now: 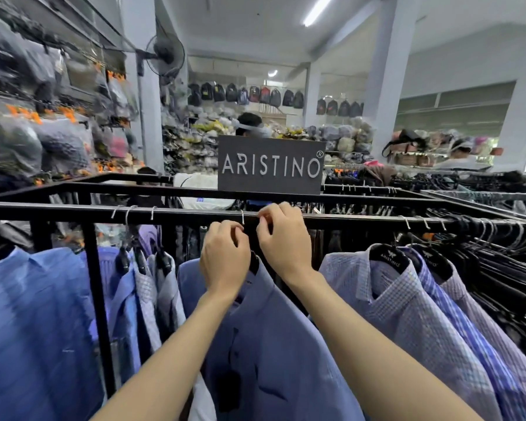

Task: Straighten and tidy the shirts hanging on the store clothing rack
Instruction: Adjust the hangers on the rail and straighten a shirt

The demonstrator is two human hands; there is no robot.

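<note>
- Two bare hands reach up to the black rail (195, 214) of a store clothing rack, both forearms stretched across a plain blue shirt (286, 344) hanging at the rail's middle.
- The left hand (223, 256) is curled at the collar, its grip narrow, fingertips pinched just below the rail beside a metal hanger hook (242, 217).
- The right hand (281, 238) sits over the rail, thumb and forefinger pinched together; what they hold is too small to tell.
- Toward the rail's right end hang a checked shirt (407, 314) and striped ones on black hangers marked with the brand.
- Toward the left end, a bright blue shirt (28, 314) hangs beyond a black upright post (96, 299).
- A dark ARISTINO sign (271, 165) stands on the rack's far rail.
</note>
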